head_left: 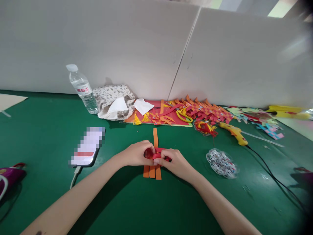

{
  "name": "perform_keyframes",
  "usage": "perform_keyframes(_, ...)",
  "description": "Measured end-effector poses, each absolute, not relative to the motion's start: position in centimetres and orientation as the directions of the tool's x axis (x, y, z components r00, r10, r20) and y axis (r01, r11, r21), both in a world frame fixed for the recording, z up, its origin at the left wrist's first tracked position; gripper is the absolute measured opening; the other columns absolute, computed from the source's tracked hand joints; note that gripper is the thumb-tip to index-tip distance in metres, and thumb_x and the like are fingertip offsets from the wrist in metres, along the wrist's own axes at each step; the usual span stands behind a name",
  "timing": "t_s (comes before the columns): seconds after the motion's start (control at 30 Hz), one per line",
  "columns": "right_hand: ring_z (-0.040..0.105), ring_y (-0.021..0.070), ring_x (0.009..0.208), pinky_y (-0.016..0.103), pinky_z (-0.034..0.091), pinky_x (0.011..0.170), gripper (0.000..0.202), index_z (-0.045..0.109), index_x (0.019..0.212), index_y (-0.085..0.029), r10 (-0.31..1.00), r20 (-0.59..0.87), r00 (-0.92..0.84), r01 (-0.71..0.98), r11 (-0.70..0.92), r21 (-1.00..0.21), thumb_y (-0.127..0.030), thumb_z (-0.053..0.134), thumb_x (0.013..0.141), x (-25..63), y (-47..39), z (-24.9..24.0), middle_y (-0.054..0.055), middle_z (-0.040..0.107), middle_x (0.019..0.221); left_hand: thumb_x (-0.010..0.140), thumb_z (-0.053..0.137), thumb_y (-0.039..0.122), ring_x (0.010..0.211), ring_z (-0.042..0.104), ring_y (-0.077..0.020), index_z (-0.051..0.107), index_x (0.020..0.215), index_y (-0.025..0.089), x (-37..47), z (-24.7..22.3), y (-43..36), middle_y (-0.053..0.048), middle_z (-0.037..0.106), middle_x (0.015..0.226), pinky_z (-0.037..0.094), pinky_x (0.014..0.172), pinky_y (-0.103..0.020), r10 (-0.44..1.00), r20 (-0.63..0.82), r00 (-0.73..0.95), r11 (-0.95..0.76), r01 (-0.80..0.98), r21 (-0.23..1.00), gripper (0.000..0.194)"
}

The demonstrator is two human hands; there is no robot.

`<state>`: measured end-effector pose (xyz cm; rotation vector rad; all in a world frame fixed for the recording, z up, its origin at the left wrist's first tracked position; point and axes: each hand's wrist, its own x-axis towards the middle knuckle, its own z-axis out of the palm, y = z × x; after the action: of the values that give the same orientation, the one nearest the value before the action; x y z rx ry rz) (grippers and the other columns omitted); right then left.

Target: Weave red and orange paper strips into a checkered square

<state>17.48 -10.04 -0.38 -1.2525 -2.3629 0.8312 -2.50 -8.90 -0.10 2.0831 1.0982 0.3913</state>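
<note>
Several orange paper strips [152,171] lie side by side on the green table, one of them reaching up past the others. Across them runs a red paper strip [156,156], bent into a loop between the hands. My left hand [140,153] pinches the red strip from the left side. From the right, my right hand [173,160] grips the same red strip with thumb and fingers, close to the left fingertips. The fingers partly hide where the red and orange strips cross.
A phone [89,147] with a cable lies left, a water bottle [84,89] and cloth bag [113,98] behind it. Woven paper pieces [207,111] line the wall. At right are a yellow glue gun [233,133] and a dish of small eyes [222,163].
</note>
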Motion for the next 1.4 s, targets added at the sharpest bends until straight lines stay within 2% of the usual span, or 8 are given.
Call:
perform_keyframes(0.2, 0.04, 0.0098, 0.052, 0.022, 0.03, 0.052, 0.041, 0.036, 0.054, -0.019, 0.857, 0.129, -0.499, 0.707, 0.488, -0.512, -0.041, 0.06, 0.079, 17.7, -10.0, -0.6, -0.005, 0.042, 0.053, 0.077, 0.054, 0.029, 0.08, 0.056, -0.0162, 0.055, 0.081, 0.02, -2.5, -0.3, -8.8, -0.001, 0.056, 0.088, 0.043, 0.071, -0.028, 0.807, -0.039, 0.59, -0.377, 0.565, 0.734, 0.009)
perform_keyframes(0.37, 0.053, 0.0174, 0.075, 0.029, 0.042, 0.067, 0.01, 0.05, 0.08, -0.02, 0.844, 0.303, -0.444, 0.728, 0.536, -0.427, -0.018, 0.058, 0.074, 17.9, -9.8, -0.8, 0.002, 0.058, 0.079, 0.072, 0.055, 0.022, 0.085, 0.057, -0.0179, 0.056, 0.085, 0.021, -2.5, -0.3, -9.0, -0.002, 0.058, 0.092, 0.045, 0.074, -0.029, 0.815, -0.038, 0.578, -0.365, 0.564, 0.741, 0.013)
perform_keyframes(0.57, 0.046, 0.023, 0.118, 0.044, 0.038, 0.099, 0.04, 0.042, 0.125, -0.023, 0.843, 0.279, -0.461, 0.682, 0.537, -0.497, -0.024, 0.046, 0.086, 18.0, -9.5, -1.6, 0.008, 0.054, 0.125, 0.068, 0.058, 0.019, 0.086, 0.058, -0.0183, 0.057, 0.087, 0.021, -2.4, -0.1, -8.9, -0.003, 0.058, 0.094, 0.045, 0.073, -0.029, 0.81, -0.046, 0.584, -0.374, 0.576, 0.727, 0.018)
perform_keyframes(0.73, 0.041, 0.0213, 0.126, 0.052, 0.021, 0.108, 0.055, 0.024, 0.138, -0.029, 0.84, 0.159, -0.518, 0.579, 0.481, -0.658, -0.021, 0.041, 0.086, 18.0, -9.7, -1.8, 0.005, 0.052, 0.13, 0.07, 0.061, 0.025, 0.085, 0.058, -0.0182, 0.057, 0.088, 0.021, -2.4, 0.1, -8.9, -0.003, 0.057, 0.095, 0.046, 0.073, -0.029, 0.806, -0.064, 0.589, -0.369, 0.584, 0.723, 0.019)
perform_keyframes(0.83, 0.045, 0.0206, 0.123, 0.049, 0.028, 0.105, 0.056, 0.025, 0.137, -0.028, 0.855, 0.146, -0.498, 0.471, 0.408, -0.782, -0.018, 0.04, 0.085, 17.9, -9.9, -1.4, 0.005, 0.056, 0.125, 0.07, 0.062, 0.026, 0.083, 0.058, -0.0177, 0.057, 0.088, 0.021, -2.5, -0.2, -8.9, -0.003, 0.056, 0.096, 0.045, 0.071, -0.028, 0.807, -0.069, 0.587, -0.358, 0.578, 0.733, 0.019)
perform_keyframes(0.97, 0.053, 0.0217, 0.111, 0.051, 0.027, 0.104, 0.055, 0.035, 0.13, -0.028, 0.877, 0.199, -0.437, 0.472, 0.412, -0.779, -0.015, 0.047, 0.078, 17.9, -9.8, -0.9, 0.003, 0.063, 0.109, 0.069, 0.063, 0.028, 0.079, 0.057, -0.0168, 0.056, 0.087, 0.021, -2.6, -0.6, -8.7, -0.002, 0.055, 0.092, 0.044, 0.068, -0.027, 0.808, -0.063, 0.585, -0.367, 0.585, 0.724, 0.02)
perform_keyframes(1.17, 0.059, 0.0196, 0.098, 0.054, 0.019, 0.105, 0.044, 0.058, 0.104, -0.027, 0.815, 0.254, -0.52, 0.582, 0.556, -0.594, -0.005, 0.045, 0.068, 18.2, -9.3, -1.1, 0.0, 0.067, 0.1, 0.068, 0.063, 0.028, 0.078, 0.055, -0.0172, 0.054, 0.081, 0.02, -2.6, -0.7, -8.6, -0.002, 0.055, 0.087, 0.043, 0.065, -0.026, 0.801, -0.035, 0.597, -0.392, 0.569, 0.723, 0.017)
perform_keyframes(1.4, 0.051, 0.0221, 0.117, 0.057, 0.015, 0.106, 0.028, 0.063, 0.091, -0.026, 0.709, 0.272, -0.65, 0.604, 0.7, -0.381, -0.01, 0.042, 0.081, 17.9, -10.0, -0.4, 0.0, 0.067, 0.11, 0.069, 0.063, 0.028, 0.075, 0.053, -0.016, 0.053, 0.081, 0.02, -2.7, -0.7, -8.6, -0.001, 0.054, 0.085, 0.04, 0.062, -0.025, 0.814, -0.044, 0.579, -0.372, 0.578, 0.726, 0.017)
